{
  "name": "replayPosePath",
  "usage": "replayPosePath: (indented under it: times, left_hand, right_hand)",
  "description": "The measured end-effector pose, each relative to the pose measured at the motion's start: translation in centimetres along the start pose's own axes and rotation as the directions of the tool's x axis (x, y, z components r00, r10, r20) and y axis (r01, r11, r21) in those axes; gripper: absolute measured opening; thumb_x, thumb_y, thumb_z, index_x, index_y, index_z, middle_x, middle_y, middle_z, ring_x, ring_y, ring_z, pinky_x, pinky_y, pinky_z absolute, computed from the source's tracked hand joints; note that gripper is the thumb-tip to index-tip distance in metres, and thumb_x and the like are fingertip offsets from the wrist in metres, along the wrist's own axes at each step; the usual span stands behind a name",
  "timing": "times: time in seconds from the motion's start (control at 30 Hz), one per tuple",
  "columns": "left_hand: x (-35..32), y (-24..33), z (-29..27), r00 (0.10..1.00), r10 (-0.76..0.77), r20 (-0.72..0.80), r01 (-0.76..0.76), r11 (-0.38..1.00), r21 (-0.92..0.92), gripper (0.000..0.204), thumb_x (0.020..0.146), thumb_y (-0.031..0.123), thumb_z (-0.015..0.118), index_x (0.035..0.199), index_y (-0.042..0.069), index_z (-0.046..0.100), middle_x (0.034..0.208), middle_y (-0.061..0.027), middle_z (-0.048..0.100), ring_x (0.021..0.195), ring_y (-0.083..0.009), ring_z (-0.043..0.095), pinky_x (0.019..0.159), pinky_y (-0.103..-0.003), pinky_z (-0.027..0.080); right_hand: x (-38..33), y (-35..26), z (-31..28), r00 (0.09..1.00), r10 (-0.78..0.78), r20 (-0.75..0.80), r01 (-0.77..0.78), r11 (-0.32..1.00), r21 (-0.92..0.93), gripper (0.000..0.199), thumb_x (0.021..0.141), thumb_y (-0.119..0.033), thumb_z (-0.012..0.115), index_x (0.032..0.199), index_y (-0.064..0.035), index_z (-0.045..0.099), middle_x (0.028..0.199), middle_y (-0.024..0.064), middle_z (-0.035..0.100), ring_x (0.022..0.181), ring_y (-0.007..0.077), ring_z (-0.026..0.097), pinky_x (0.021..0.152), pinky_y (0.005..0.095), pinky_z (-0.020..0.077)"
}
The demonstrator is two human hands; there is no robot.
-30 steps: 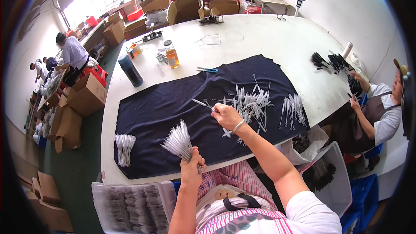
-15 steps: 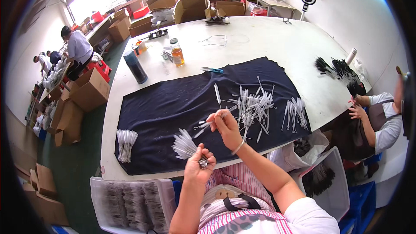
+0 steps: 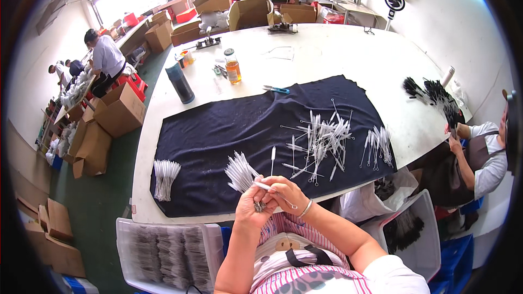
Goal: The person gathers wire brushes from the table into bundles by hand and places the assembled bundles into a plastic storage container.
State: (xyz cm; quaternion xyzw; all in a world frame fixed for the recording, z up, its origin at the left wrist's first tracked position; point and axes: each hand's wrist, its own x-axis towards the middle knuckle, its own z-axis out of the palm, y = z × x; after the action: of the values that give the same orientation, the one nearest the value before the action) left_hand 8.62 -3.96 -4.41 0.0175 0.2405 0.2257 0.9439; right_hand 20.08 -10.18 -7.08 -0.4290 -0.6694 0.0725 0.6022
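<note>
My left hand (image 3: pixel 254 207) is closed round a bundle of white wire brushes (image 3: pixel 239 172), their bristle ends fanning up and left. My right hand (image 3: pixel 286 193) meets it and pinches a single wire brush (image 3: pixel 262 185), whose loop end sticks out to the lower right. Another brush (image 3: pixel 273 155) points upward just beyond my fingers; whether it is held or lies on the cloth I cannot tell. A loose heap of the same brushes (image 3: pixel 327 139) lies to the right on the dark cloth (image 3: pixel 210 130). A smaller group (image 3: pixel 377 144) lies beyond it, and a neat bundle (image 3: pixel 166 177) at the left.
On the white table (image 3: pixel 321 51) stand a dark bottle (image 3: pixel 180 84) and a jar of amber liquid (image 3: pixel 232 68); blue-handled snips (image 3: pixel 277 90) lie at the cloth's far edge. Brush-filled bins (image 3: pixel 122 245) flank me below. At right a co-worker (image 3: pixel 479 158) handles black brushes (image 3: pixel 436 95).
My right hand has come down and left to meet my left hand, and the brush in it now lies slantwise. The whole view has shifted slightly.
</note>
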Motion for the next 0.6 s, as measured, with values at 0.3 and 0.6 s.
replayPosePath:
  times: [0.3, 0.6]
  left_hand:
    - [2.6, 1.7, -2.3, 0.954, 0.148, -0.262, -0.152, 0.988, 0.005, 0.026, 0.083, 0.027, 0.055, 0.064, 0.013, 0.044, 0.046, 0.0028, 0.036, 0.047, -0.0118, 0.040, 0.041, -0.027, 0.031]
    - [-0.2, -0.9, 0.4, 0.999, -0.036, 0.040, 0.032, 0.994, 0.108, 0.021, 0.088, 0.031, 0.047, 0.077, 0.013, 0.050, 0.050, 0.0058, 0.032, 0.042, -0.0077, 0.029, 0.042, -0.023, 0.026]
  right_hand:
    - [-0.3, 1.1, -0.2, 0.929, 0.224, -0.296, -0.249, 0.967, -0.049, 0.013, 0.081, 0.003, 0.048, 0.092, -0.0038, 0.047, 0.092, 0.0127, 0.056, 0.081, 0.0207, 0.058, 0.071, 0.0270, 0.0462]
    - [0.4, -0.4, -1.3, 0.994, -0.058, -0.088, 0.029, 0.955, -0.296, 0.025, 0.070, 0.004, 0.059, 0.092, -0.0027, 0.049, 0.097, 0.0140, 0.056, 0.091, 0.0298, 0.057, 0.078, 0.0351, 0.0470]
